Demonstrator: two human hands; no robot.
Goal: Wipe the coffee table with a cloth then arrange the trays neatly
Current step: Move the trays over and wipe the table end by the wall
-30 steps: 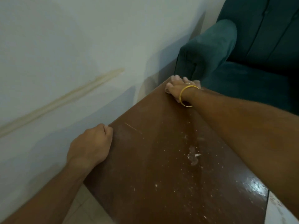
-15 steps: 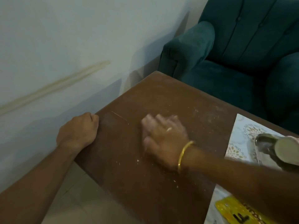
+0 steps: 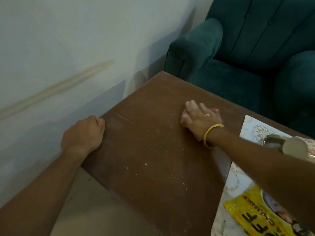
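Note:
The brown coffee table (image 3: 153, 159) is dusted with pale crumbs. My right hand (image 3: 200, 120), with a gold bangle and a ring, presses flat on the far middle of the top. A pale cloth (image 3: 188, 104) peeks out at its fingertips and is otherwise hidden under the palm. My left hand (image 3: 83, 135) is curled in a fist over the table's left edge. A white patterned tray (image 3: 252, 130) lies at the right edge of the table, and a second patterned tray (image 3: 236, 179) lies nearer me, partly hidden by my forearm.
A yellow packet (image 3: 242, 212) lies on the near tray. A pale cup-like container (image 3: 289, 147) rests on its side on the far tray. A teal armchair (image 3: 238, 48) stands just behind the table. A pale wall (image 3: 68, 48) runs close along the left, above tiled floor (image 3: 76, 193).
My right hand swept from the far corner back to the middle of the table, then out to the right. My left hand stayed on the edge. The trays came into view.

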